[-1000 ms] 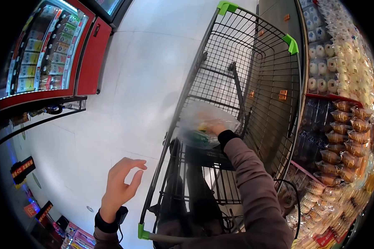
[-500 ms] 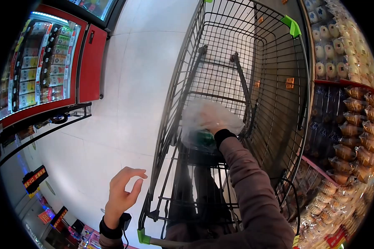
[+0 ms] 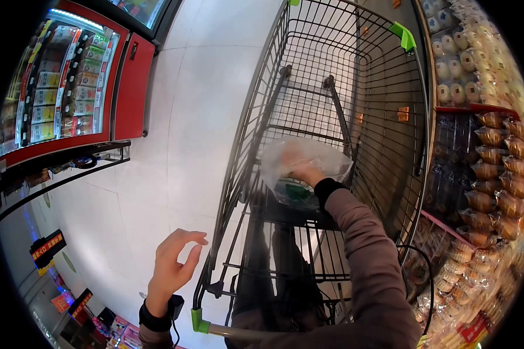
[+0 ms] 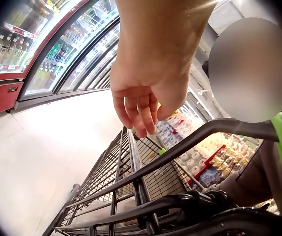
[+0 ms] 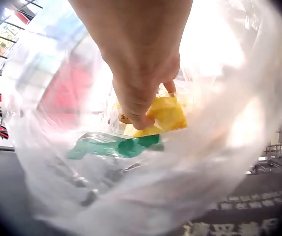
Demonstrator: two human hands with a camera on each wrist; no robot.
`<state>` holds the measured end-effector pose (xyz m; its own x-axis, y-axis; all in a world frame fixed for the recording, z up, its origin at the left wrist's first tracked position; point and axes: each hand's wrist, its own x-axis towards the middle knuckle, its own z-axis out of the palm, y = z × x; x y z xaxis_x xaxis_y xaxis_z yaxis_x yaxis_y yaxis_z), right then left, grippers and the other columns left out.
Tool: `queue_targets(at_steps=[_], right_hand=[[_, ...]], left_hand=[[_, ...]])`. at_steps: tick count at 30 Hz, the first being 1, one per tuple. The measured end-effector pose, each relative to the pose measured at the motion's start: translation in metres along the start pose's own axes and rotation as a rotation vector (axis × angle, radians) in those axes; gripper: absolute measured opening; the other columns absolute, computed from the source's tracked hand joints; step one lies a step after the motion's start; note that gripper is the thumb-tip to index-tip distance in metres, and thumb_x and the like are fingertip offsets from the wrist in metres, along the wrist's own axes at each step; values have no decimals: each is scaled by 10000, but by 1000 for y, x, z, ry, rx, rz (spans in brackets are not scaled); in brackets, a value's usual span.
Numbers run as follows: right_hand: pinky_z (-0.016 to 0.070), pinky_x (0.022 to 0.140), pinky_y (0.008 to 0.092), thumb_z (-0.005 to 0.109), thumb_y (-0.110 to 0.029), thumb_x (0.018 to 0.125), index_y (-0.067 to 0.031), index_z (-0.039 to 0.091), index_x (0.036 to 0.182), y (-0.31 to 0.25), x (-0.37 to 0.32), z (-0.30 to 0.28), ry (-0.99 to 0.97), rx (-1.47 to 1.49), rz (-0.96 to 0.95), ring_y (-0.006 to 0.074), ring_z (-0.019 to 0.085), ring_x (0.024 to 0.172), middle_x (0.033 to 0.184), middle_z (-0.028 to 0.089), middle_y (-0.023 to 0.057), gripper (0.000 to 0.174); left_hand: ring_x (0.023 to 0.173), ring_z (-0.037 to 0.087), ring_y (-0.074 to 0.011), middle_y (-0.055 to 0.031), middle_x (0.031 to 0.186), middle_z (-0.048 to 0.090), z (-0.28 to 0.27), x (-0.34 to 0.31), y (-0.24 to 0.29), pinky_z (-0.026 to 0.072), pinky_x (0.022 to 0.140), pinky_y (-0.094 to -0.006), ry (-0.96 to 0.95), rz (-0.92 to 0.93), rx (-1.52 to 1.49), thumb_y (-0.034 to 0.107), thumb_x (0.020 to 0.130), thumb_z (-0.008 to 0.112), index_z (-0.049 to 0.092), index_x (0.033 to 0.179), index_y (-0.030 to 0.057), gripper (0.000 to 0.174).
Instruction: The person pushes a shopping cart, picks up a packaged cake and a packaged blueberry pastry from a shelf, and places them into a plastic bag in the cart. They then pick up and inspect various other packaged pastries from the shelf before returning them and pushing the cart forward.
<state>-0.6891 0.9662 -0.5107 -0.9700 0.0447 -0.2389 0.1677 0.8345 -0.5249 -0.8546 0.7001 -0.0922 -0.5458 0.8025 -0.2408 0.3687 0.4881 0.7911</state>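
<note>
My right hand (image 3: 307, 173) reaches into a clear plastic bag (image 3: 335, 161), which sits in the near part of a wire shopping cart (image 3: 212, 259). Inside the bag (image 5: 131, 206), in the right wrist view, the fingers and thumb of my right hand (image 5: 143, 73) pinch a yellow package (image 5: 169, 117). A green item (image 5: 111, 146) lies beside it, under the film. My left hand (image 3: 172, 267) hangs outside the cart on its left, empty, fingers loosely curved. The left wrist view shows this hand (image 4: 146, 93) above the cart's rail (image 4: 180, 147).
A red refrigerated cabinet (image 3: 133, 87) of drinks stands at the left. Shelves of wrapped buns (image 3: 489, 168) and other packaged food run along the cart's right side. Pale floor (image 3: 198, 116) lies between the cabinet and the cart.
The cart has shifted in the head view since the first frame. Between the last two head frames, my right hand and the bag move slightly right. My left hand keeps its loose curve.
</note>
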Motion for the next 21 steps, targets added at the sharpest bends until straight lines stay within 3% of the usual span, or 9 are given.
queue_targets(at_steps=[3,5,8,11,17,21], right_hand=[[466,774,408,616,-162,703,-57,577,955,-24,-9,-50,-62,-114,43,314,579,899,910,612,152,276],[462,779,414,623,-139,710,-59,505,1087,-44,-18,-88,-229,-162,128,337,566,915,969,592,163,403],[470,748,417,648,-130,688,-48,518,1054,-63,-28,-119,-75,-35,287,352,575,853,907,607,156,396],[469,740,419,655,-142,690,-67,504,1073,-59,-32,-110,-16,-90,345,360,572,859,904,606,156,418],[440,782,412,653,-94,695,-89,442,1116,-88,-58,-155,85,104,-98,357,545,919,948,583,148,471],[435,792,402,659,-59,684,-66,459,1039,-124,-77,-202,-1,121,-78,354,540,923,935,574,145,407]], left_hand=[[703,586,-224,-87,774,619,-4,-7,5,454,652,-291,14,16,3,-31,771,553,593,942,25,185],[704,587,-224,-85,774,618,-8,-13,8,455,656,-291,21,19,8,-28,773,554,594,941,27,181],[708,589,-224,-85,774,616,-12,-21,7,457,662,-290,30,17,11,-24,775,556,594,938,29,176],[711,590,-225,-86,773,615,-16,-29,6,458,667,-290,37,36,16,-24,776,556,593,937,28,173],[728,592,-227,-89,790,615,-31,-42,27,457,683,-294,46,116,16,-26,779,554,591,941,21,173],[748,594,-222,-89,796,615,-43,-56,51,455,701,-291,42,197,3,-19,791,547,589,953,18,172]])
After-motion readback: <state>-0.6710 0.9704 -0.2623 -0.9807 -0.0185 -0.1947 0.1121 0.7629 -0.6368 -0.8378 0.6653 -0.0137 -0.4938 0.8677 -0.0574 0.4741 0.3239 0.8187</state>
